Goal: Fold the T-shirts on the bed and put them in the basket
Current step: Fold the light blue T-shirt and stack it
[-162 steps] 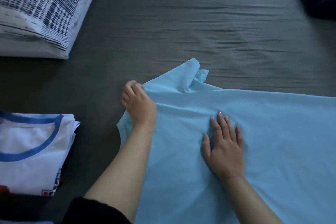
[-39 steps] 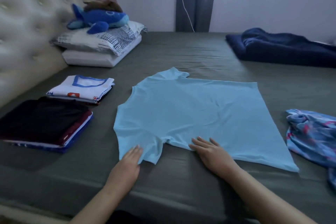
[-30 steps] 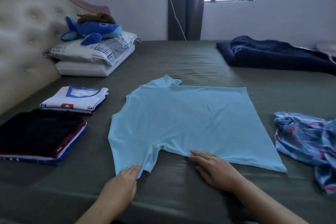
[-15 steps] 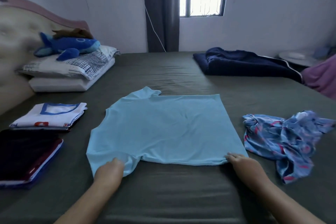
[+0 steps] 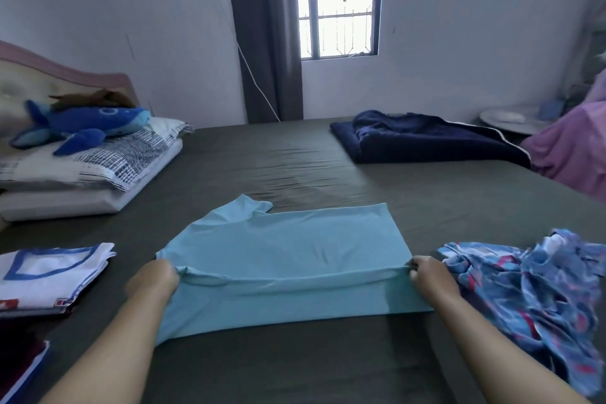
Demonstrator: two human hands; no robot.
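Observation:
A light blue T-shirt point(image 5: 285, 249) lies across the grey bed point(image 5: 295, 161), its collar end to the left. My left hand point(image 5: 154, 282) grips the near edge at the sleeve end and my right hand point(image 5: 429, 279) grips the near edge at the hem end. Between them the near side is lifted off the bed, and it forms a taut ridge over the shirt's body. A crumpled blue patterned shirt point(image 5: 537, 298) lies just right of my right hand. No basket is in view.
A folded white shirt with blue trim point(image 5: 49, 275) and a dark folded pile point(image 5: 16, 357) sit at the left. Pillows point(image 5: 85, 174) with a blue plush shark point(image 5: 82, 125) lie at the headboard. A navy blanket point(image 5: 423, 138) lies at the far right.
Both hands closed on the near edge of the light blue shirt and lifted it away from me over the shirt's body. The camera tilted up.

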